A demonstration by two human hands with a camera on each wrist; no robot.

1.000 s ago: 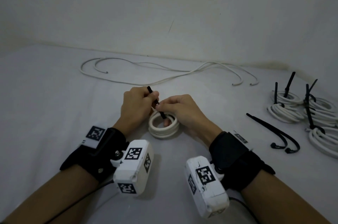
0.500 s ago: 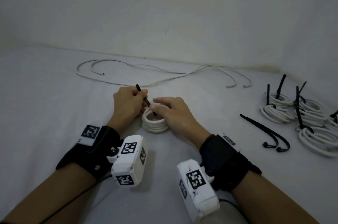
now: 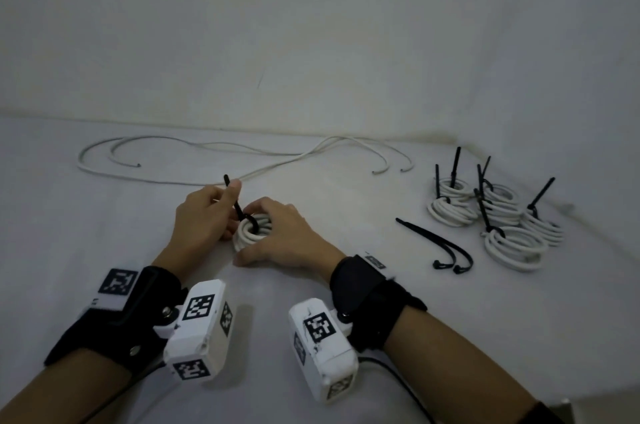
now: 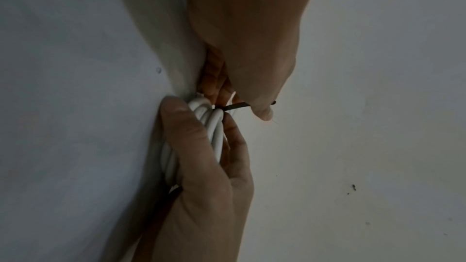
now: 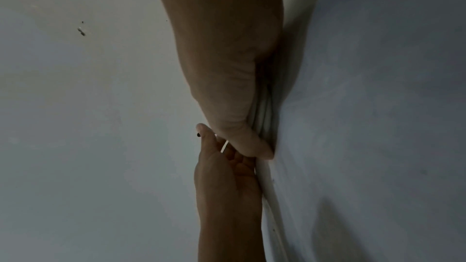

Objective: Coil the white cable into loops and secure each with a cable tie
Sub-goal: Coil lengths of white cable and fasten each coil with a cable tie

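Note:
A small coil of white cable (image 3: 246, 235) lies on the white surface in front of me. A black cable tie (image 3: 239, 208) loops round its far side, and the tail sticks up and to the left. My left hand (image 3: 227, 200) pinches that tail between thumb and fingers. My right hand (image 3: 266, 229) grips the coil, with the thumb along the near side. In the left wrist view the tie (image 4: 233, 107) runs taut from the coil (image 4: 215, 132) to my left thumb. The right wrist view shows only a sliver of the coil (image 5: 264, 113) under my right palm.
Long loose white cables (image 3: 194, 160) lie along the back by the wall. Several tied coils (image 3: 485, 212) with upright tie tails sit at the right. Two spare black cable ties (image 3: 440, 243) lie between them and my right hand.
My left hand has drawn the tie's tail up and to the left, and the loop sits closer on the coil. My right hand has shifted from the tie's head to gripping the coil.

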